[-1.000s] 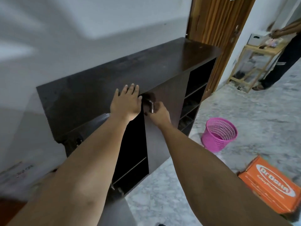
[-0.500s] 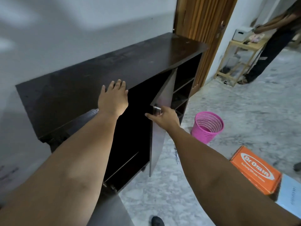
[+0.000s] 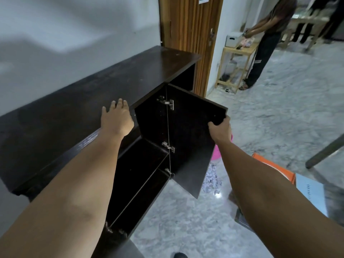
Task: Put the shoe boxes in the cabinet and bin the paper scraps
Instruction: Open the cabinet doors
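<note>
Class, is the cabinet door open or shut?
Open: the cabinet door is swung out, hinges and shelves exposed, right hand gripping its edge.

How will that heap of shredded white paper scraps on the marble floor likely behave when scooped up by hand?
The shredded white paper scraps lie as many small loose pieces, so they would probably be very light and floppy. Being loose, a handful would likely shed bits on the way to the pink plastic basket beside them. The glossy marble floor may let pieces slide rather than lift.

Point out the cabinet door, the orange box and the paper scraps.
cabinet door (image 3: 189,131), head view, inner face
orange box (image 3: 273,167), head view, top edge
paper scraps (image 3: 212,178), head view, middle of the pile
</note>
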The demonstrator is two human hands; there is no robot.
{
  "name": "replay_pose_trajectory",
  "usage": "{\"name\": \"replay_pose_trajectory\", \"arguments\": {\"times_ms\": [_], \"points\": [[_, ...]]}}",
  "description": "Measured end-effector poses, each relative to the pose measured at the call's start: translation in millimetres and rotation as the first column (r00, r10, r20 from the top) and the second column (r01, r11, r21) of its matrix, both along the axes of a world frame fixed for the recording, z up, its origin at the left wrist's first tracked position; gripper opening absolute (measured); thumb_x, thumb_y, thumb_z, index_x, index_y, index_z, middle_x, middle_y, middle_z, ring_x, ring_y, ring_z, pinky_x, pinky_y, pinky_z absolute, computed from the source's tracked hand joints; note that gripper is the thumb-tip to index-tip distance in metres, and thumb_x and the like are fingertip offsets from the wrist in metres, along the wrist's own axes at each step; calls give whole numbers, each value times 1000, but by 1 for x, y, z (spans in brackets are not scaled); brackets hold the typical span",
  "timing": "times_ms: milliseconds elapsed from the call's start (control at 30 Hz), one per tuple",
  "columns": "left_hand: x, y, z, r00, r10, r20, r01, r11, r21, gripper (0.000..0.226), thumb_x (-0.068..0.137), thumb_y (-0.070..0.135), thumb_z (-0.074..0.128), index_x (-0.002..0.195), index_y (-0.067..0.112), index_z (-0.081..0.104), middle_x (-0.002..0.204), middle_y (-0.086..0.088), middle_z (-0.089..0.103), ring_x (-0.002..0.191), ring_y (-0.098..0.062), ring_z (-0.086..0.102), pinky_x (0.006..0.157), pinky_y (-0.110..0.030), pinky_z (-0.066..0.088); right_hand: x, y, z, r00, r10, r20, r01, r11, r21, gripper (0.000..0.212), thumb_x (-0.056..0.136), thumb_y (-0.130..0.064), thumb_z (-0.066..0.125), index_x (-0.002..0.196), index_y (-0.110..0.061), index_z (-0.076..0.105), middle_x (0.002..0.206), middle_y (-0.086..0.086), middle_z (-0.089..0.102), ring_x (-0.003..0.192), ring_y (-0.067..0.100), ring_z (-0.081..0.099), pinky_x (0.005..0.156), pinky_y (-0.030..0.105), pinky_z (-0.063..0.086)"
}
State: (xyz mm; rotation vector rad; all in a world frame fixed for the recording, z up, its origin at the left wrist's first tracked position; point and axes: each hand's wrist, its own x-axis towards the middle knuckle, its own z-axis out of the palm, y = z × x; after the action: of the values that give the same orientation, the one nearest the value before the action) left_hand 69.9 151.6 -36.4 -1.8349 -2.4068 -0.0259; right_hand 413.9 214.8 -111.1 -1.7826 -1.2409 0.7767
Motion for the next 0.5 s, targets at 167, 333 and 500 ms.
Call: {"name": "replay_pose_trajectory", "arguments": {"times_ms": [167, 333, 500], "points": [[4, 18, 1, 999, -47, 0, 47, 999, 17, 56, 106, 26, 28, 159, 10, 20, 168, -5, 18, 154, -27, 18, 123, -55, 19, 5, 42, 2, 993, -11, -121, 3, 998, -70, 102, 82, -40, 71, 161, -12, 14, 153, 20, 44, 138, 42, 47, 110, 48, 44], [5, 28, -7, 1000, -22, -3, 22, 995, 95, 55, 106, 30, 28, 157, 10, 28, 165, -5, 27, 153, -27, 23, 122, -55, 21, -5, 64, -1, 986, -57, -154, 43, 995, -94, 113, 86, -43, 71, 163, -8, -4, 167, 21, 19, 148, 43, 32, 115, 48, 36], [9, 28, -11, 1000, -5, -25, 8, 994, 111, 61, 101, 34, 36, 156, 8, 28, 164, -8, 28, 152, -29, 25, 121, -56, 21, -9, 60, -10, 985, -33, -169, 16, 995, -99, 118, 88, -41, 72, 162, -14, -16, 171, 19, -2, 154, 45, 20, 116, 51, 35]]}}
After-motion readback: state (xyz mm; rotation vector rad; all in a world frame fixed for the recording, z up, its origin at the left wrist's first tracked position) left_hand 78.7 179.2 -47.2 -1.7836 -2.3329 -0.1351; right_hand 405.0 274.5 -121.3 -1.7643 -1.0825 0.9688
